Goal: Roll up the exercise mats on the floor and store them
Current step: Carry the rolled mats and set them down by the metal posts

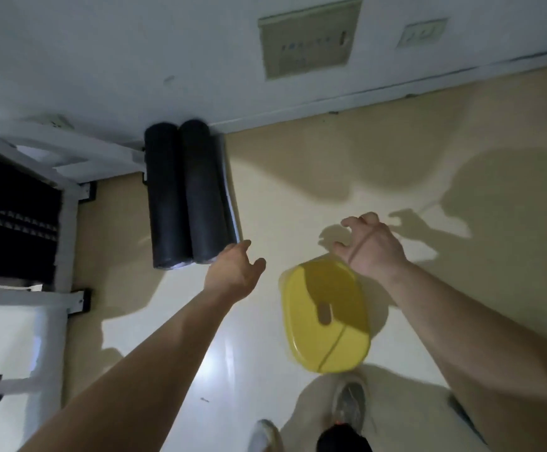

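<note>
Exercise mats [186, 197], two of them, both black and rolled tight, lie side by side on the cream floor [298, 197]. They touch along their length. Their long axes run from the foot of the white wall [135, 60] out toward the person: the far ends sit against the wall's base and the near ends face the person's feet. A loose outer edge shows as a paler strip down the right side of the right-hand roll.

Just beside the rolls, to their left, stands a white rack [67, 203] with its feet on the floor. Dark things fill its upper part, but it is too dim to tell what they are.

The left hand [233, 272] reaches out to the near end of the right-hand roll, fingers straight and relaxed, thumb held apart, gripping nothing. Its fingertips are at the roll's near right corner; whether they touch it I cannot tell.

The right hand [373, 246] hangs well apart from the mats, fingers spread and loosely curved, also holding nothing. It hovers over the far rim of a yellow plastic stool [326, 314] with a slot in its seat.

Near the bottom edge, a grey shoe [350, 406] stands on the floor close behind the stool. On the wall above are a beige panel [311, 37] and a socket [423, 32].
</note>
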`<state>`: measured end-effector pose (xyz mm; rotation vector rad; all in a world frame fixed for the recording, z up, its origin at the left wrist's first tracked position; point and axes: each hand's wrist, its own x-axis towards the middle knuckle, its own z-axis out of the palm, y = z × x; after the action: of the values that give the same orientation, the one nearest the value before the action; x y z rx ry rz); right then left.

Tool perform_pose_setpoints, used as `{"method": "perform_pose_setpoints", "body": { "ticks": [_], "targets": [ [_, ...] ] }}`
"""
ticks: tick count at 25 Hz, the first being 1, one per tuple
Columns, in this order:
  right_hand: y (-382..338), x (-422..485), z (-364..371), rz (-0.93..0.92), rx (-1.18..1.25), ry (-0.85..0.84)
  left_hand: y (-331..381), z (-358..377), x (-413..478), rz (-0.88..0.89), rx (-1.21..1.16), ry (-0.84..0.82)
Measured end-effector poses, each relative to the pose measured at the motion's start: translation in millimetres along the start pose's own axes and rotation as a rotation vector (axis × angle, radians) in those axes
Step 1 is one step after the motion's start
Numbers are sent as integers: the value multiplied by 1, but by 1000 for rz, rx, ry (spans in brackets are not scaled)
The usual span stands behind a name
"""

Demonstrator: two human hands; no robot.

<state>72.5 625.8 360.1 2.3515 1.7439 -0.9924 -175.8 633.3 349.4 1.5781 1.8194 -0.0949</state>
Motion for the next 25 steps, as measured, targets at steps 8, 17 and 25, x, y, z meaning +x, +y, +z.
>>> {"method": "perform_pose_setpoints", "body": {
  "ticks": [8,17,25],
  "targets": [
    [200,-233,52,366,182,120,77,143,-162,298,206,-178],
    [468,-496,188,756,470,153,149,393,-365,465,447,-390],
    [734,-575,345,1043,783,263,190,663,-382,404,351,-290]
  ]
}}
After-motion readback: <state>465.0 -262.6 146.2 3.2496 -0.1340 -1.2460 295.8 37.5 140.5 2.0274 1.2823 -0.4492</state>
